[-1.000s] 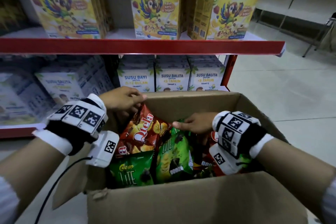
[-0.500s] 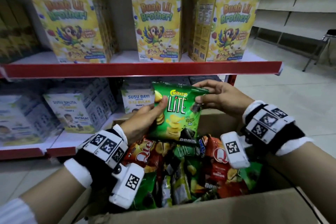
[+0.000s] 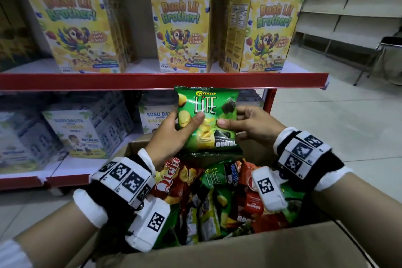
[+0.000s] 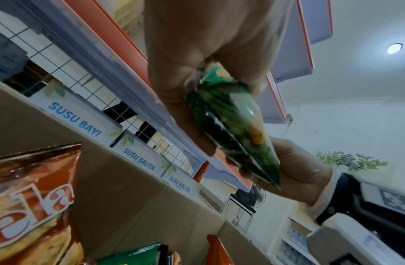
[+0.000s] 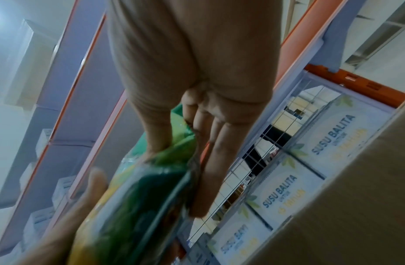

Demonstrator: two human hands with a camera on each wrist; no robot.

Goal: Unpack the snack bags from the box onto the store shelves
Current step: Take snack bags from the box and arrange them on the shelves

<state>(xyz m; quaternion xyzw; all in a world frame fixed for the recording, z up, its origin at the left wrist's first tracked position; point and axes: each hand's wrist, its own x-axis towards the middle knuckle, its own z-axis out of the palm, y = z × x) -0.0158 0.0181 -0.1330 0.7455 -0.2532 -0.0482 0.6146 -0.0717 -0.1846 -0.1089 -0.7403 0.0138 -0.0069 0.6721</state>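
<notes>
Bag (image 3: 206, 122) of green Lite chips hangs upright above the box (image 3: 239, 250), just under the red shelf edge (image 3: 163, 81), held from both sides. Left hand (image 3: 171, 135) pinches its left side, thumb across the front and fingers (image 4: 197, 129) behind; right hand (image 3: 250, 123) pinches the right side the same way (thumb in front, fingers (image 5: 219, 161) flat behind). Likely step: carrying it to a shelf. Better to keep the pinch light so the chips do not crush, hold it face out, clear the shelf edge, then stand it in a gap between the cereal boxes (image 3: 182, 28).
</notes>
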